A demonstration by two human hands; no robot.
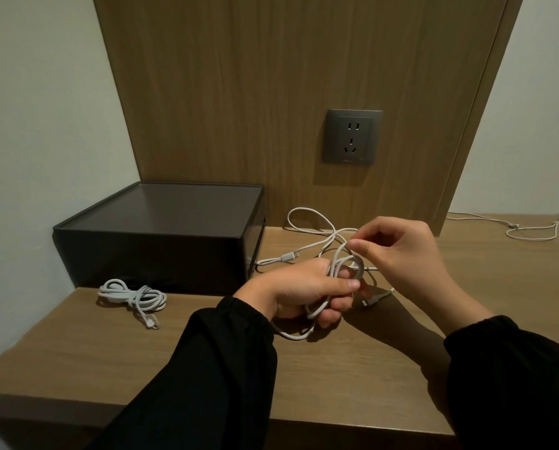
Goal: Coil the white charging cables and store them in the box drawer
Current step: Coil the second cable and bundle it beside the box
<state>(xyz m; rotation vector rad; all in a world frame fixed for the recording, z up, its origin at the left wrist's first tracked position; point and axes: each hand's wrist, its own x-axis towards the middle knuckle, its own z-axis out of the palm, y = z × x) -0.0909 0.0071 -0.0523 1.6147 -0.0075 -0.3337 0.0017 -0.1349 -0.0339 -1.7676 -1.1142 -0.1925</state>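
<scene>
White charging cable (331, 264) hung in a few loose loops from the left hand (300, 293). Its fingers (338, 285) were curled round the bundle, holding it just above the worktop (76, 345). The right hand (401, 251) sat close by, up and to the right of those fingers. Its own fingers (365, 246) were narrowed to a pinch on a single strand leading into the coil. Beyond both hands the slack lay on the worktop, with one wide loop (307, 212) reaching toward the wooden wall panel and a connector (289, 255) pointing left toward the box (154, 245).

From where I stood, the step in hand looked like laying the next turn onto the bundle. To do it well, the pinching fingers would let the strand slide through and bring each turn round at the same size as those already held. The left fingers would open only enough to take it. The slack crossed over itself behind the fingers, so a slow draw seemed wise, or it might pull into a knot or drag the connector against the box.

A finished coil (132, 295) rested well to the left of the left fingers, in front of the box. Another loose cable (531, 229) trailed far to the right of the right fingers. I could not see any drawer standing open.
</scene>
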